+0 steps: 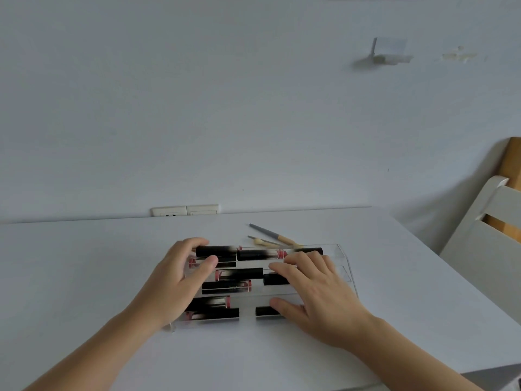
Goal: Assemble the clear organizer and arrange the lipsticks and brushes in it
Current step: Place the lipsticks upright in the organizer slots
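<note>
Two bare forearms reached up from the bottom of the frame over a smooth white table [84, 277]. At lower centre lay the clear organizer [342, 256], a flat glassy tray with thin dividers, holding black, pink-ended lipsticks [239, 273] in rows. The left hand [174, 283] curled around a glossy lipstick tube [215, 251] at the back row. The right hand [313, 294] lay spread, fingers relaxed, resting on the lipsticks. Two slim brushes [270, 235] lay just behind the tray.
</note>
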Action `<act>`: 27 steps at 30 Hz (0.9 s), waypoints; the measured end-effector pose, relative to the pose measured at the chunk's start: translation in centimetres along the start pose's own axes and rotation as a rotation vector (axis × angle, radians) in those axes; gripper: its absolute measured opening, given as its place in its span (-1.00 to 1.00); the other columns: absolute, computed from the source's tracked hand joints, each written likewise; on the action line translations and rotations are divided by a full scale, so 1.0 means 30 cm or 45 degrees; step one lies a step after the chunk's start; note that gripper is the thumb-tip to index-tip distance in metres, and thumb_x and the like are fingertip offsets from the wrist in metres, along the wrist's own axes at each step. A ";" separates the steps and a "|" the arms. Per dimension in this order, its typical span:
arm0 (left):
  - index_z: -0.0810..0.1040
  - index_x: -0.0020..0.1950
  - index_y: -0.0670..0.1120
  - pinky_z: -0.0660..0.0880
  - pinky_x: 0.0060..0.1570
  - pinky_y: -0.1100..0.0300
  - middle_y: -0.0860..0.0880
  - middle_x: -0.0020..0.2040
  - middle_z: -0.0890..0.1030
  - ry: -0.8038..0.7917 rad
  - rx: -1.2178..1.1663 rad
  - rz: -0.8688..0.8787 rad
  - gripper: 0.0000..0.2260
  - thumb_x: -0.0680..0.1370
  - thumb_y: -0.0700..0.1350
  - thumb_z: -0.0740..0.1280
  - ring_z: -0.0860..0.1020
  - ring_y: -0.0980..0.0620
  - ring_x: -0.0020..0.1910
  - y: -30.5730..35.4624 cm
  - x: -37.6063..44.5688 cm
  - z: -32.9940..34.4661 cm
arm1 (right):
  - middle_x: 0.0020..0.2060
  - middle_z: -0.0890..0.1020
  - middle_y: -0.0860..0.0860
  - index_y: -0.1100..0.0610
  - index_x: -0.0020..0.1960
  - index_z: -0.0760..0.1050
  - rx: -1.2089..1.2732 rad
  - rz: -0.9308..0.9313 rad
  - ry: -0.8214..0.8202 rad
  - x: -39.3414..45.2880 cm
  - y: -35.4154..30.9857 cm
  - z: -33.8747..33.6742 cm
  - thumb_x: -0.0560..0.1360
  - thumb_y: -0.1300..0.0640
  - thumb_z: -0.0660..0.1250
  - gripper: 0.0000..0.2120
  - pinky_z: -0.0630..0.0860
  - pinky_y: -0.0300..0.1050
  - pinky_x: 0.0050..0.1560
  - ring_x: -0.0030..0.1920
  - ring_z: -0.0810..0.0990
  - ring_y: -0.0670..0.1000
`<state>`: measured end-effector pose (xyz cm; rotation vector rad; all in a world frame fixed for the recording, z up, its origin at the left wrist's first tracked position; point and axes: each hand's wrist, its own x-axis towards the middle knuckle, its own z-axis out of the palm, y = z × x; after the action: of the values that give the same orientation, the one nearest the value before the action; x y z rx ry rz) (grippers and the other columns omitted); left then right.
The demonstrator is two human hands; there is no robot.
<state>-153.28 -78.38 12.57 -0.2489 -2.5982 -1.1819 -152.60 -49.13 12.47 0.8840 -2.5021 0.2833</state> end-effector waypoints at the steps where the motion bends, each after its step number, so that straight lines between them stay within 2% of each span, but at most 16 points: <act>1: 0.44 0.23 0.31 0.31 0.15 0.35 0.36 0.25 0.46 0.005 -0.004 -0.003 -0.62 0.48 0.39 0.17 0.34 0.50 0.24 -0.004 -0.001 -0.004 | 0.18 0.50 -0.10 -0.03 0.39 0.42 0.001 0.006 -0.012 -0.003 -0.012 -0.004 0.59 -0.28 0.18 -0.52 0.32 -0.13 0.22 0.15 0.42 -0.01; 6: 0.45 0.25 0.27 0.36 0.16 0.28 0.34 0.23 0.47 -0.013 -0.012 0.010 -0.60 0.49 0.38 0.16 0.38 0.43 0.25 -0.020 -0.010 -0.014 | 0.20 0.45 -0.12 -0.08 0.40 0.37 0.059 0.030 0.041 0.018 -0.021 -0.072 0.59 -0.33 0.13 -0.50 0.30 -0.12 0.21 0.16 0.38 -0.04; 10: 0.43 0.24 0.30 0.36 0.14 0.32 0.36 0.22 0.46 -0.028 -0.029 0.011 -0.61 0.48 0.39 0.17 0.37 0.46 0.24 -0.019 -0.013 -0.020 | 0.08 0.48 -0.17 -0.12 0.26 0.50 0.194 0.258 0.051 0.152 0.088 -0.169 0.53 -0.34 0.14 -0.55 0.34 -0.14 0.13 0.09 0.41 -0.11; 12: 0.40 0.20 0.37 0.34 0.11 0.38 0.39 0.22 0.44 -0.046 -0.027 0.014 -0.66 0.47 0.40 0.17 0.35 0.50 0.24 -0.018 -0.017 -0.027 | 0.04 0.49 -0.19 -0.14 0.21 0.51 0.203 0.320 -0.128 0.225 0.165 -0.189 0.51 -0.31 0.22 -0.62 0.43 -0.15 0.07 0.07 0.47 -0.13; 14: 0.38 0.19 0.41 0.35 0.11 0.38 0.42 0.22 0.42 -0.062 -0.032 0.006 -0.69 0.47 0.40 0.18 0.33 0.51 0.25 -0.020 -0.022 -0.035 | 0.09 0.48 -0.18 -0.15 0.25 0.48 0.174 0.346 -0.385 0.281 0.239 -0.180 0.50 -0.25 0.35 -0.63 0.46 -0.14 0.10 0.13 0.51 -0.08; 17: 0.43 0.24 0.33 0.38 0.10 0.32 0.38 0.22 0.45 -0.043 -0.059 -0.006 -0.67 0.51 0.34 0.20 0.36 0.46 0.25 -0.025 -0.029 -0.040 | 0.27 0.43 -0.11 -0.16 0.42 0.37 0.239 0.381 -0.726 0.339 0.305 -0.141 0.41 -0.29 0.47 -0.35 0.43 -0.10 0.25 0.27 0.46 -0.04; 21: 0.51 0.20 0.22 0.36 0.06 0.38 0.36 0.19 0.50 0.040 -0.186 -0.036 -0.79 0.59 0.18 0.27 0.43 0.38 0.23 -0.025 -0.035 -0.033 | 0.53 0.22 -0.10 -0.26 0.59 0.03 0.149 0.311 -1.059 0.391 0.325 -0.074 0.31 -0.43 0.45 0.00 0.29 0.07 0.47 0.48 0.29 0.02; 24: 0.52 0.18 0.22 0.37 0.02 0.39 0.33 0.16 0.53 0.052 -0.206 -0.034 -0.86 0.63 0.08 0.30 0.48 0.32 0.20 -0.029 -0.038 -0.028 | 0.57 0.13 -0.09 -0.29 0.59 -0.12 0.021 0.207 -1.182 0.412 0.322 -0.032 0.27 -0.45 0.46 0.10 0.23 0.19 0.49 0.53 0.20 0.07; 27: 0.53 0.16 0.21 0.38 -0.03 0.43 0.29 0.14 0.54 0.067 -0.235 -0.034 -0.88 0.63 0.06 0.31 0.51 0.28 0.17 -0.026 -0.038 -0.026 | 0.49 0.24 -0.07 -0.26 0.59 -0.05 0.029 0.152 -1.142 0.421 0.309 0.013 0.32 -0.37 0.41 -0.01 0.31 0.15 0.43 0.44 0.27 0.05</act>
<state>-152.29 -79.54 12.15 -0.2181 -2.4567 -1.4200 -167.25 -48.91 18.02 1.0241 -3.3788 -0.0836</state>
